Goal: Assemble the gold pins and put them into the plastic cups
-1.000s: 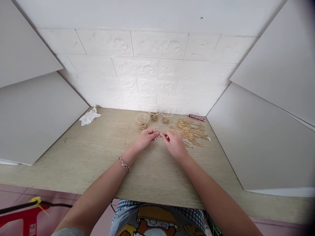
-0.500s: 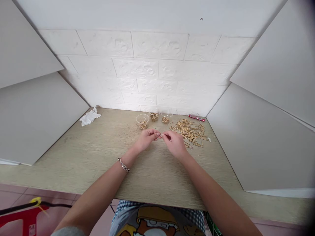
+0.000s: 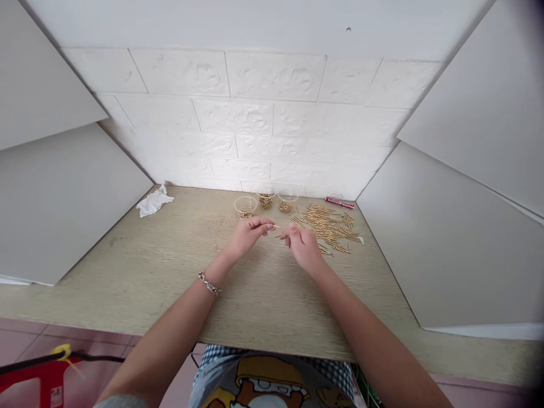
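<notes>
My left hand [image 3: 250, 233] pinches a thin gold-coloured pin [image 3: 277, 226] between thumb and forefinger, its tip pointing toward the other hand. A short gap to the right, my right hand [image 3: 302, 248] has its fingers curled and pressed together; what they hold, if anything, is too small to make out. Another small gold piece [image 3: 278, 236] shows by its fingertips, held or lying there, I cannot tell. Beyond the hands stand clear plastic cups with small gold parts: a left cup [image 3: 245, 205], a middle cup [image 3: 266, 200] and a right cup [image 3: 286, 205].
A loose pile of gold pins [image 3: 325, 226] spreads over the wooden table [image 3: 178, 272] at the right. Behind it lies a red tube [image 3: 339, 203]. Crumpled white tissue [image 3: 155, 202] rests at the far left. Grey panels and a white brick-pattern wall [image 3: 255, 119] enclose the table.
My hands have drawn apart from where they met. The gold pin now sticks out from my left fingertips, and my right hand has pulled slightly back with its fingers curled.
</notes>
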The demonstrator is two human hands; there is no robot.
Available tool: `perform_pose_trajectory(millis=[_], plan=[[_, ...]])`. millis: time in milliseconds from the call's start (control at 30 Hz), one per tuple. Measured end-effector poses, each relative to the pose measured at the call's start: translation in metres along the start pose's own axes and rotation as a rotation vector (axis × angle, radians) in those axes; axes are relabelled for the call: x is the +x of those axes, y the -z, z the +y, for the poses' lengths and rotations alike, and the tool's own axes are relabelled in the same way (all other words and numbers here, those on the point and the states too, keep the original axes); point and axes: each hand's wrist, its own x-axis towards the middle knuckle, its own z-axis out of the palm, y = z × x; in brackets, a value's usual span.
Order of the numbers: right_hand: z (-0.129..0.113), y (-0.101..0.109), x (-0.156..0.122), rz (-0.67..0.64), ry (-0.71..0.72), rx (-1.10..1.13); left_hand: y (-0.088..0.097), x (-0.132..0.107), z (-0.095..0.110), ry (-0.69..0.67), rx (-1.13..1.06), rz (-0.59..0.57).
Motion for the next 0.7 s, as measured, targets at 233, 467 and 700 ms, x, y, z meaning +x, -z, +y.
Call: perform_pose_trajectory(millis=[233,467,700], plan=[[-0.0033,-0.0011,0.0025,0.073,0.041,-0.055,0.0027,0.0013,0.0026,0.028,-0.024,0.034],[-0.0008,-0.0043,0.0012,0.039,0.095,-0.08,-0.0006,-0.0006,-0.0001,0.021,0.061,-0.034],[-0.0011,-0.0023,0.0002,-0.001,0.127,-0.222,0.0036,0.0002,-0.0025,-0.006,0.161,-0.15]])
